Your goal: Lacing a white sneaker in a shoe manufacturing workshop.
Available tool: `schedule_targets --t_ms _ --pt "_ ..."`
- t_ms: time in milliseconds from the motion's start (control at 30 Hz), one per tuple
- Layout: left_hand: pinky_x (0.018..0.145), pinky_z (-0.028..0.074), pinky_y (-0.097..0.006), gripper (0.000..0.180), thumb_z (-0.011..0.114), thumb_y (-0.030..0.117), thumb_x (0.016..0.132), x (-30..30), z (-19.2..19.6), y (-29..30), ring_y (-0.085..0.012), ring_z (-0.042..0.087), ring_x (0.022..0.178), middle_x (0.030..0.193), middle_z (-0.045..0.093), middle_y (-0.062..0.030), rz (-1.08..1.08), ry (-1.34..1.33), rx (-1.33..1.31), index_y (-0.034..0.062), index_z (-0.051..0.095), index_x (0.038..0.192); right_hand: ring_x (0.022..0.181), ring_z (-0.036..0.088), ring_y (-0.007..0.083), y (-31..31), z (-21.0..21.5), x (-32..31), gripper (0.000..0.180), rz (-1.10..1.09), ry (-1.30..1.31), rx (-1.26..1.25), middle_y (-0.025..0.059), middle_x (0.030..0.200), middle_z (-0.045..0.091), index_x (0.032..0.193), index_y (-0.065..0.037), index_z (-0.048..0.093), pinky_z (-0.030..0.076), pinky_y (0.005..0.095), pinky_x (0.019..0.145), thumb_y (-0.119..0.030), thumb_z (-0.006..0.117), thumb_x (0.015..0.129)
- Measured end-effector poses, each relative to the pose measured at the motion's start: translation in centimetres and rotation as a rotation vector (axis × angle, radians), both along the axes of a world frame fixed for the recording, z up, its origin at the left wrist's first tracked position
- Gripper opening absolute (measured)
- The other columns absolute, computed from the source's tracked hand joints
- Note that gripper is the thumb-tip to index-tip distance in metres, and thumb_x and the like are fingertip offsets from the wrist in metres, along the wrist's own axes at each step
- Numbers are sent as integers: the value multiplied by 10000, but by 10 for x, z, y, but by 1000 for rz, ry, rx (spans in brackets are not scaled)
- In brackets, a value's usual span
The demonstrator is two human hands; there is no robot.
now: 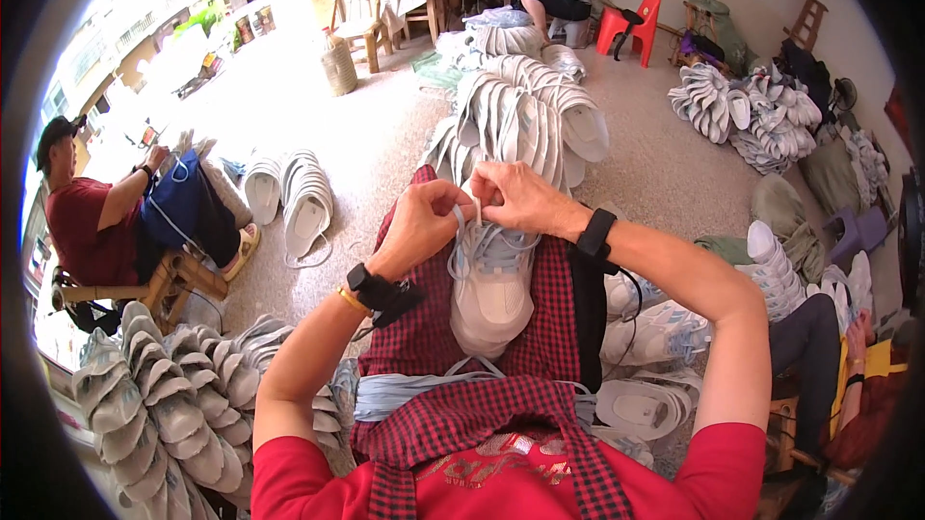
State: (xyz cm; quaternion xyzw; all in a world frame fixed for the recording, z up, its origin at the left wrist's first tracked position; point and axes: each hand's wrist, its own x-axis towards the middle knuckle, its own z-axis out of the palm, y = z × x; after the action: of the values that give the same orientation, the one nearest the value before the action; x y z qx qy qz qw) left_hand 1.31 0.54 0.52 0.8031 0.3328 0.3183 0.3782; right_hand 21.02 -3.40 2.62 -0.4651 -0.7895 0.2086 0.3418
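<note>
A white sneaker (491, 303) with pale blue panels lies on my lap, its toe toward me. Over its tongue end, my left hand (424, 216) pinches a pale shoelace (459, 240) between thumb and finger. My right hand (525, 197) is closed right beside it, its fingertips also on the lace; the exact grip is partly hidden by the fingers. A bundle of light blue laces (409, 397) lies across my red-and-black checked apron (395, 342), below the toe.
Rows of stacked white shoe uppers (511, 120) stretch ahead on the floor; more piles lie at left (164, 395) and right (646, 404). A person (87, 212) sits at left, others at the back and right. A red chair (631, 28) stands far back.
</note>
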Motion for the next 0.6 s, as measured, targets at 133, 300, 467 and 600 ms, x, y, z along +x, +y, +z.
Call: schedule_targets --t_ms 133,300,467,600 --pt "721 516 -246 201 618 218 980 -10 -8 0 -81 613 790 867 655 -18 -105 -345 -209 17 633 974 794 609 312 -4 14 15 106 2 -230 217 129 733 587 838 -4 547 488 427 700 -9 609 753" --pt "774 521 -254 210 609 188 977 -25 -15 -3 -108 634 847 982 669 -41 -43 -355 -208 32 573 1112 812 602 293 -26 48 80 97 -63 -544 315 112 746 584 863 -32 552 482 389 689 -50 611 788" --pt "1081 416 -424 692 801 214 780 -53 -13 -17 -343 510 1284 1398 484 -217 85 97 556 25 492 1370 721 540 120 -94 -3 119 287 -291 -2 10 9 818 575 943 -43 545 481 312 681 -191 745 800" --pt "1172 265 -529 1268 899 322 632 -66 -27 -41 -497 201 1449 1556 258 -271 50 360 191 83 90 1579 841 559 111 -137 -62 103 357 -579 163 -633 39 913 591 1078 -29 545 497 307 751 -207 742 839"
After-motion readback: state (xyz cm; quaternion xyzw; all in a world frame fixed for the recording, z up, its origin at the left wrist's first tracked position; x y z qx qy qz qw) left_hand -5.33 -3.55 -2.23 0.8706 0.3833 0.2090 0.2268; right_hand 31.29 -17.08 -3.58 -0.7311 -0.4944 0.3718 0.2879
